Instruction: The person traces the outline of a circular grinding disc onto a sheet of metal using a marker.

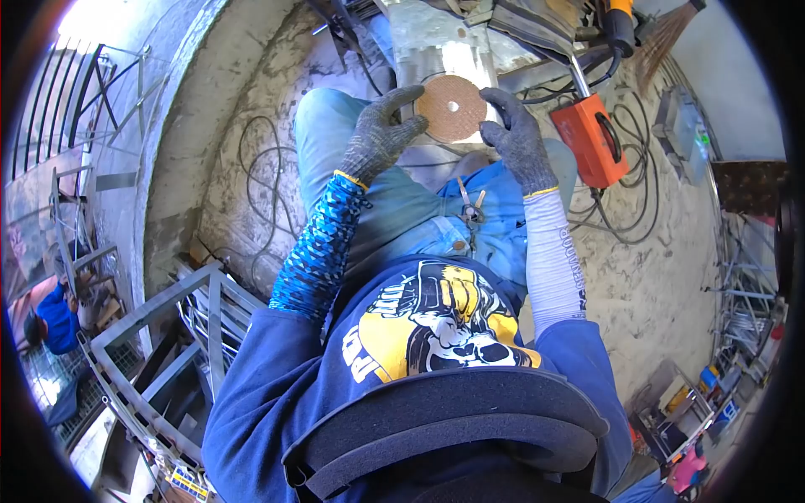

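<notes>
A round brown disc (436, 120) with a small hole at its centre is held up above my lap, its flat face towards the camera. My left hand (387, 132), in a dark grey knitted glove, grips the disc's left edge between thumb and fingers. On the opposite edge, my right hand (513, 134), gloved the same way, pinches the disc with thumb and fingertips. Behind the disc lies a shiny metal surface (411, 42).
An orange-red box (591, 141) with a black handle stands at the right, cables looped beside it. A yellow and black power tool (619, 29) is at the upper right. Metal frames (168, 369) stand at the lower left. Another person (59, 318) is at the far left.
</notes>
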Action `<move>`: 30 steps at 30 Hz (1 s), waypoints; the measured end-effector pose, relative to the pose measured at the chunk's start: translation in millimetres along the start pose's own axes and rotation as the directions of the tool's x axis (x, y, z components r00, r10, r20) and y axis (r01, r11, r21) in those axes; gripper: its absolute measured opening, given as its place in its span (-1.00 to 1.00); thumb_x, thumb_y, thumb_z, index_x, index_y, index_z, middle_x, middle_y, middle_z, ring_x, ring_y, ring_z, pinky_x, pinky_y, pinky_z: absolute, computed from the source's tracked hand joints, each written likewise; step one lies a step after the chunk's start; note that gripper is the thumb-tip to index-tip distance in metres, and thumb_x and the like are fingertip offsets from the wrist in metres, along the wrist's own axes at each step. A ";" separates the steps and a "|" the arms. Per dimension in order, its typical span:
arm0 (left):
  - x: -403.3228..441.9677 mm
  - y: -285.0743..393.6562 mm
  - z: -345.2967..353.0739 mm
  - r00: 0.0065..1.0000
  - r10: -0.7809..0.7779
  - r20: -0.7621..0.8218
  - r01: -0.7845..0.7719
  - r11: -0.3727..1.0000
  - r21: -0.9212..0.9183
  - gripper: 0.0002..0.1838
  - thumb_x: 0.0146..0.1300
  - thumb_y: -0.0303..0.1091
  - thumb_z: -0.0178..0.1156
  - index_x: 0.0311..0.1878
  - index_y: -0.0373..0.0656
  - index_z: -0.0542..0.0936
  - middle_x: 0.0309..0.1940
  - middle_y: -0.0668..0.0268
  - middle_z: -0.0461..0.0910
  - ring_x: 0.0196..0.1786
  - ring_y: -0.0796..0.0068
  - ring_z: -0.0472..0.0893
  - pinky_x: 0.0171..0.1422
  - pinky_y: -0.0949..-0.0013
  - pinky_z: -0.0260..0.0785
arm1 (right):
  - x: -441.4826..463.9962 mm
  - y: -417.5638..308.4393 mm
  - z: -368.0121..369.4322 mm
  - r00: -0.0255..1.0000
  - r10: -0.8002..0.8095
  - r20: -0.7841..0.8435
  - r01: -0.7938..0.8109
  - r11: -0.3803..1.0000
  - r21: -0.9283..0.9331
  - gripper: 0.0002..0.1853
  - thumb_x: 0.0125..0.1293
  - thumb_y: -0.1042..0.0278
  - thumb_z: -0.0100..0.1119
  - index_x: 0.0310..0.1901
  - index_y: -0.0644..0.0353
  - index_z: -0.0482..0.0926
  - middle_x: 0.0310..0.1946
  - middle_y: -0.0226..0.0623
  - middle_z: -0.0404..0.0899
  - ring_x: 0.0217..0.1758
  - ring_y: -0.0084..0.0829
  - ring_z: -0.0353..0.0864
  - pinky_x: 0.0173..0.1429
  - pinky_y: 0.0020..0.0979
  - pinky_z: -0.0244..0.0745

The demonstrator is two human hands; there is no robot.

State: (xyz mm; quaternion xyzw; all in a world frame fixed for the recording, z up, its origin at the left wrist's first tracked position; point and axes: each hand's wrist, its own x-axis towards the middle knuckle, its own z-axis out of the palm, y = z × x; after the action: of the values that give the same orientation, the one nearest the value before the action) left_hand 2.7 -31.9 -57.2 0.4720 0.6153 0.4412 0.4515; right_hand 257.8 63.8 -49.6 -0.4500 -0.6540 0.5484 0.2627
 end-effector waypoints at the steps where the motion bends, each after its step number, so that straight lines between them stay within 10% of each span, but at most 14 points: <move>1: 0.6 -2.4 1.0 1.000 -0.002 -0.002 0.002 1.000 -0.001 -0.40 0.32 -0.30 0.47 0.41 -0.21 0.63 0.27 0.11 0.73 0.17 0.35 0.70 0.34 0.29 0.52 | -0.1 -0.2 0.0 1.000 0.005 -0.001 -0.005 1.000 -0.002 -0.40 0.25 0.51 0.37 0.37 0.29 0.57 0.30 -0.05 0.65 0.43 -0.17 0.63 0.51 -0.21 0.52; 3: 1.9 -2.8 2.4 0.992 0.115 -0.042 -0.114 0.993 0.023 -0.38 0.35 -0.43 0.49 0.47 -0.17 0.60 0.05 0.31 0.74 -0.15 0.64 0.64 -0.04 0.44 0.60 | 0.2 -0.4 -0.1 1.000 -0.006 0.004 0.006 1.000 -0.004 -0.39 0.25 0.52 0.37 0.37 0.29 0.56 0.30 -0.04 0.64 0.44 -0.17 0.62 0.51 -0.21 0.52; 15: 1.4 0.0 0.9 0.999 -0.045 -0.009 0.046 0.998 0.034 -0.39 0.31 -0.27 0.47 0.42 -0.18 0.64 0.24 0.09 0.75 -0.07 0.37 0.69 0.16 0.27 0.58 | 1.8 0.8 -0.3 1.000 0.022 0.014 -0.023 0.999 0.028 -0.38 0.27 0.53 0.36 0.40 0.30 0.55 0.35 -0.07 0.63 0.47 -0.21 0.60 0.53 -0.22 0.50; 30: 0.4 4.8 2.6 0.999 0.013 -0.035 -0.015 0.999 -0.046 -0.38 0.30 -0.31 0.47 0.42 -0.24 0.63 0.11 0.24 0.77 -0.23 0.58 0.56 -0.01 0.36 0.54 | 2.5 -1.7 -0.8 1.000 0.013 0.021 -0.012 1.000 -0.019 -0.39 0.25 0.52 0.37 0.38 0.30 0.56 0.33 -0.05 0.63 0.46 -0.18 0.61 0.52 -0.21 0.52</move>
State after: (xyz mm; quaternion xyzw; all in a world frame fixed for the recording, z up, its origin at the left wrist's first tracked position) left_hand 6.0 -30.4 -53.2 0.4580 0.6095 0.4667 0.4483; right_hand 256.8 66.4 -48.1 -0.4508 -0.6590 0.5485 0.2483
